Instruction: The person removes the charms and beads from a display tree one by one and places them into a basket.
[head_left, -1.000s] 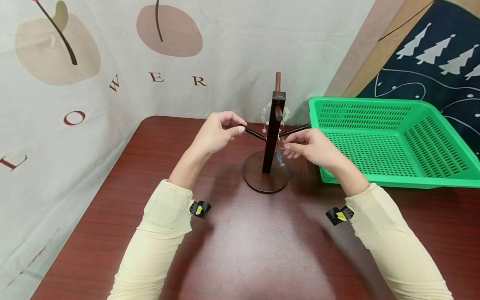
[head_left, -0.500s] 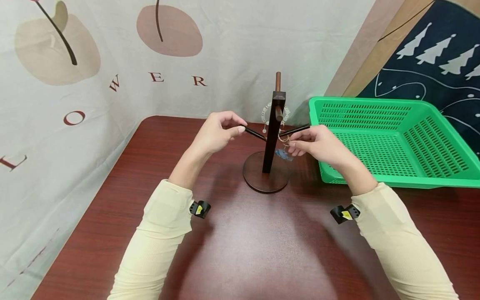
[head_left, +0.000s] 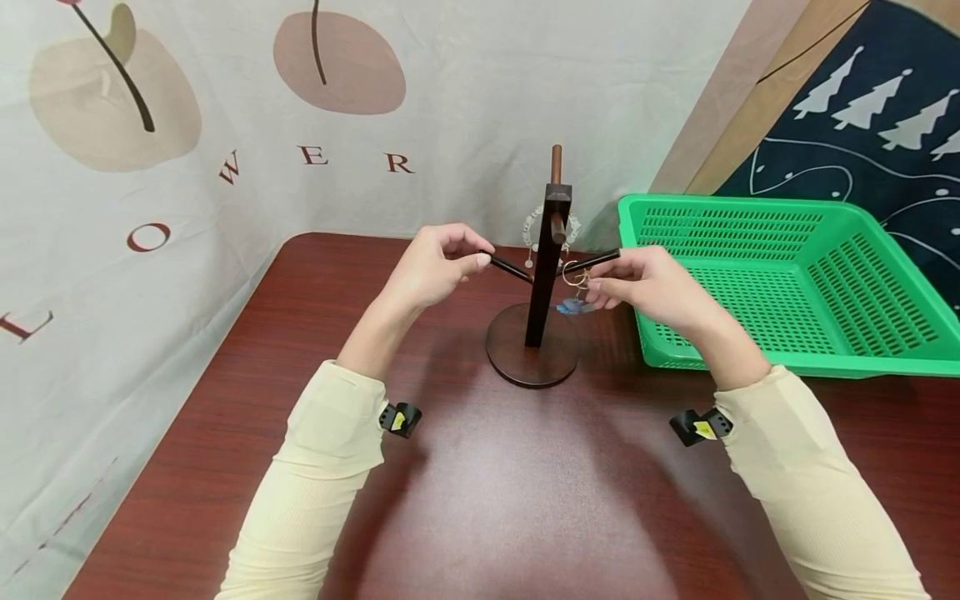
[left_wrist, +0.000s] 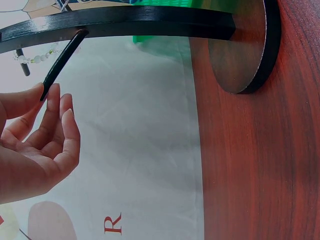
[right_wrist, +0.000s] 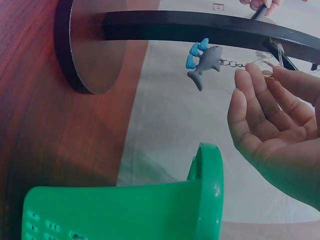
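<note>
The left hand (head_left: 435, 265) is pinching the stand's (head_left: 542, 300) left peg (head_left: 510, 267), probably keeping it from shifting. The right hand (head_left: 651, 287) is pinching the keychain's ring (head_left: 564, 275), which is apparently encircling the right peg (head_left: 606, 257), leaving the blue-grey charm (right_wrist: 209, 59) dangling freely below.

In the head view, the post (head_left: 545, 275) of the stand hides from you one part of the bead bracelet (head_left: 528, 223), and the right edge cuts the green basket (head_left: 825, 363). The wrist views cut off your left hand (left_wrist: 42, 142) and your right hand (right_wrist: 280, 120), whose fingertips cover some of the ring of the keychain (right_wrist: 210, 58).
</note>
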